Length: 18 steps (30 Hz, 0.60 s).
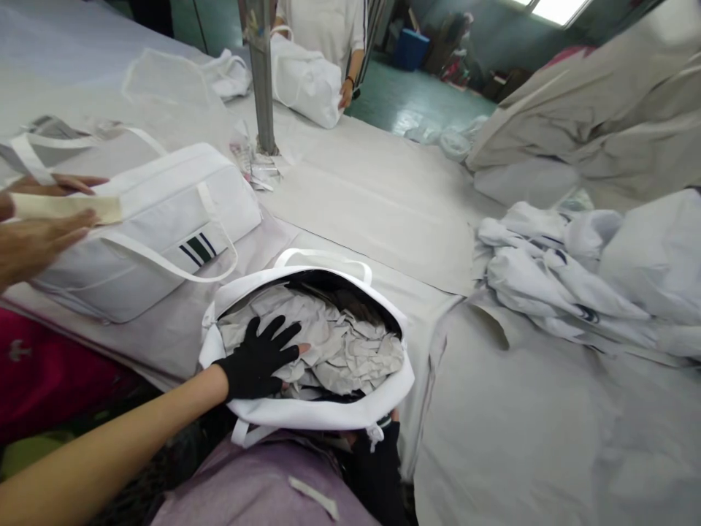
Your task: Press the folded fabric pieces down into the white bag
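An open white bag (pixel 328 415) stands at the table's near edge, filled with crumpled greyish paper (pixel 350 347). My left hand (pixel 260 359), in a black glove with bare fingertips, lies on the paper at the left, fingers spread. My right hand (pixel 377 446), also black-gloved, is at the bag's near right side, beside a small white tie on the rim; its fingers are mostly hidden under the bag's edge, so its grip is unclear. One white handle (pixel 323 254) stands up behind the opening, another hangs at the front.
At the left, another person's hands (pixel 49 226) rest on a closed white bag (pixel 164 212) with dark stripes. Beyond a metal post (pixel 263 80), a person holds a white bag (pixel 307 77). White bags lie heaped (pixel 569 270) at the right on the covered table (pixel 372 197).
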Motion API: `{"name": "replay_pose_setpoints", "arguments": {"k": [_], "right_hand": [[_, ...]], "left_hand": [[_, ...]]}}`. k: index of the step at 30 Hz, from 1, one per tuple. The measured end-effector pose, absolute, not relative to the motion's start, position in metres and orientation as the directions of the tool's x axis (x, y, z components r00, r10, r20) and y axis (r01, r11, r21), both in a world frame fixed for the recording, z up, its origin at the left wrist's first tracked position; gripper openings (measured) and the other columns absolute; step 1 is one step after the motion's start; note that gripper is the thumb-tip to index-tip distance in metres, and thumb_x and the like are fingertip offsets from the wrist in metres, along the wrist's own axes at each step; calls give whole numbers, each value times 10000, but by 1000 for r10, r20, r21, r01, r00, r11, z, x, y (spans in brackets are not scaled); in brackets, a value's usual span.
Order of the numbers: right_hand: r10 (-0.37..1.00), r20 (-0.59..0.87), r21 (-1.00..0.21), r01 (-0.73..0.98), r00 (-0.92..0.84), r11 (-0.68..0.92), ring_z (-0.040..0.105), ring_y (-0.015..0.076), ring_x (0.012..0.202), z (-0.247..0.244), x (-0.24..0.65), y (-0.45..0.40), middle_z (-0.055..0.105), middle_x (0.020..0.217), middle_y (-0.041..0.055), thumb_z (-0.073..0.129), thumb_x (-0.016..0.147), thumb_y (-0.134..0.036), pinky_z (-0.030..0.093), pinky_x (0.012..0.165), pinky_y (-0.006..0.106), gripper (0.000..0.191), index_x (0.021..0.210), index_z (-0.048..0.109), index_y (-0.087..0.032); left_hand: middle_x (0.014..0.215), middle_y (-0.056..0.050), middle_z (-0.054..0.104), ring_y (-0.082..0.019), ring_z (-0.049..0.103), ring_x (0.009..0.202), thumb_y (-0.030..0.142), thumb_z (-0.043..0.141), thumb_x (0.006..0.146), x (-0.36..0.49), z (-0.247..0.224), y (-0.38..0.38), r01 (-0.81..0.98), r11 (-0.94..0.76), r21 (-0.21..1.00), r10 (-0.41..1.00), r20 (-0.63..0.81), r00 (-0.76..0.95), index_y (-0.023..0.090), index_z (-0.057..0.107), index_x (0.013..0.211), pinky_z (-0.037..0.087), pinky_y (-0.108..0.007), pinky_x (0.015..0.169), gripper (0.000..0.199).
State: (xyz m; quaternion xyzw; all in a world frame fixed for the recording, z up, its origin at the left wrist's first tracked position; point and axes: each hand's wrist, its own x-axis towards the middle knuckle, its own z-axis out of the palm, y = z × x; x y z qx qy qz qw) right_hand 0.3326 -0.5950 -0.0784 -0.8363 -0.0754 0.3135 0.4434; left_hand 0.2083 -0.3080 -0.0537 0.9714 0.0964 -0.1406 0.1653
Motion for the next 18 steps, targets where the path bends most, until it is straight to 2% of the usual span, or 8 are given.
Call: {"name": "replay_pose_setpoints", "arguments": {"k": [2, 4, 6, 9, 12, 15, 17, 18], "right_hand": [[374, -510, -783, -237, 774, -576, 471, 297, 1264, -62, 342, -593, 442, 1400, 161, 722, 699, -476, 424, 1043, 446, 1056, 1486, 62, -233], [471, -557, -810, -320, 684, -492, 480, 287, 1259, -46, 349, -597, 446, 1410, 151, 725, 693, -435, 408, 1059, 424, 964, 1464, 190, -212], [586, -601, -798, -451, 543, -400, 547, 297, 1185, -31, 353, -604, 515, 1355, 139, 713, 696, -416, 447, 1010, 435, 840, 1414, 331, -205], [637, -677, -686, -630, 369, -364, 649, 311, 974, -10, 354, -610, 640, 1172, 136, 719, 686, -394, 515, 858, 450, 696, 1314, 495, -197], [607, -725, -613, -705, 324, -356, 665, 295, 875, 6, 356, -608, 687, 1030, 118, 745, 661, -385, 522, 785, 420, 585, 1195, 591, -200], [608, -687, -717, -505, 397, -481, 658, 276, 804, 10, 363, -606, 696, 873, 99, 681, 729, -477, 522, 719, 385, 371, 938, 662, -172], [561, -643, -738, -226, 521, -636, 654, 297, 798, 5, 367, -607, 696, 853, 111, 643, 739, -543, 524, 715, 420, 418, 908, 670, -162], [518, -591, -711, -97, 618, -696, 644, 334, 896, 2, 368, -610, 696, 954, 138, 650, 714, -560, 514, 789, 471, 487, 985, 675, -156]], "left_hand": [[1584, -59, 163, -438, 101, 1414, 452, 597, 790, 208, -53, -308, 235, -924, 302, 141, -303, 942, 415, 279, 1464, 86, -737, 1008, 746], [1584, -55, 163, -429, 105, 1416, 424, 607, 782, 208, -51, -309, 242, -921, 305, 145, -309, 940, 415, 281, 1463, 86, -730, 1012, 755], [1585, -50, 162, -416, 105, 1419, 391, 614, 772, 208, -51, -310, 251, -921, 300, 154, -311, 938, 415, 278, 1463, 82, -722, 1019, 769], [1584, -47, 169, -411, 103, 1420, 370, 631, 754, 207, -53, -311, 255, -923, 287, 166, -302, 939, 417, 278, 1463, 72, -714, 1026, 793], [1583, -56, 172, -421, 112, 1415, 373, 640, 745, 207, -56, -311, 246, -929, 277, 166, -283, 945, 415, 281, 1463, 69, -717, 1020, 804], [1582, -58, 175, -420, 124, 1412, 367, 633, 749, 207, -57, -311, 243, -931, 274, 166, -277, 947, 413, 288, 1461, 78, -714, 1018, 793], [1578, -60, 188, -420, 127, 1412, 371, 630, 757, 208, -55, -312, 255, -927, 276, 173, -289, 941, 410, 305, 1455, 84, -713, 1017, 772], [1576, -61, 195, -419, 127, 1413, 371, 630, 759, 209, -53, -312, 264, -924, 278, 179, -298, 938, 409, 313, 1453, 84, -713, 1016, 763]]}}
